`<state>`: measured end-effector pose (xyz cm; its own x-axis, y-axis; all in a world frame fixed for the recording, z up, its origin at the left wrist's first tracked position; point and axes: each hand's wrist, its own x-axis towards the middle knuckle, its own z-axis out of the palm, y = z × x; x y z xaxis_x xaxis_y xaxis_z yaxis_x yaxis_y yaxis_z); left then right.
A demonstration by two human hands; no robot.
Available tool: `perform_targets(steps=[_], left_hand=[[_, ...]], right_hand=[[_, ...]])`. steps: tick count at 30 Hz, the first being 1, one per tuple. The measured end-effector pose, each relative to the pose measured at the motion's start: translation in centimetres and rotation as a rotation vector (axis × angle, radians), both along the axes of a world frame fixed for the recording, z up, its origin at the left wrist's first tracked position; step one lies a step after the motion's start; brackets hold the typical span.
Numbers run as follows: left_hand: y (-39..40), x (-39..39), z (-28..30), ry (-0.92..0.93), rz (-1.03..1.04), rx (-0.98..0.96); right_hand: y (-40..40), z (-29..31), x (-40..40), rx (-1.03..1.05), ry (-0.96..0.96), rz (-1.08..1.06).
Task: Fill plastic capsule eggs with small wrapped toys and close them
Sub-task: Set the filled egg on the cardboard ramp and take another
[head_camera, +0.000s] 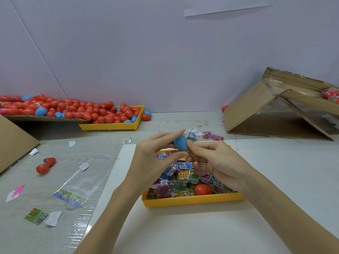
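Holding a blue capsule egg half (180, 143) above the yellow tray (192, 199) of wrapped toys (180, 182), the person's left hand (152, 158) is pinching the shell between thumb and curled fingers. The right hand (212, 158) is pressing a small wrapped toy (189, 150) at the shell's open edge, its fingers clamped on the packet. The toy is looking only partly tucked in, so the step in hand is probably the stuffing. A corner of wrapper is likely sticking out, and if it is caught in the seam the egg may fail to snap closed. Squeezing too hard could make the smooth shell slip out and drop among the toys. One red egg (203, 189) is lying in that tray; filled eggs are piling in the far tray (110, 126) on the table (183, 231).
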<state>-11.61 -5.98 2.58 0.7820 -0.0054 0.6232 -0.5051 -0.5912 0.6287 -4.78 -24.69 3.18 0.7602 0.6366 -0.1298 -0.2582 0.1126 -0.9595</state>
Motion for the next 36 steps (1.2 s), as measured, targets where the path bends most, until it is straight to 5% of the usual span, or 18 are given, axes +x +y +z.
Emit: perform_targets(steps=[8,17,36], left_hand=[[0.28,0.16,0.15,-0.126,0.125,0.261],[0.42,0.18,-0.20,-0.134,0.132,0.129],[0.58,0.82,-0.73,-0.206,0.117,0.266]], right_hand=[[0.31,0.00,0.13,0.065,0.281,0.022],[0.11,0.48,0.12,0.078,0.395,0.114],[0.82,0.07,-0.42,0.141,0.590,0.089]])
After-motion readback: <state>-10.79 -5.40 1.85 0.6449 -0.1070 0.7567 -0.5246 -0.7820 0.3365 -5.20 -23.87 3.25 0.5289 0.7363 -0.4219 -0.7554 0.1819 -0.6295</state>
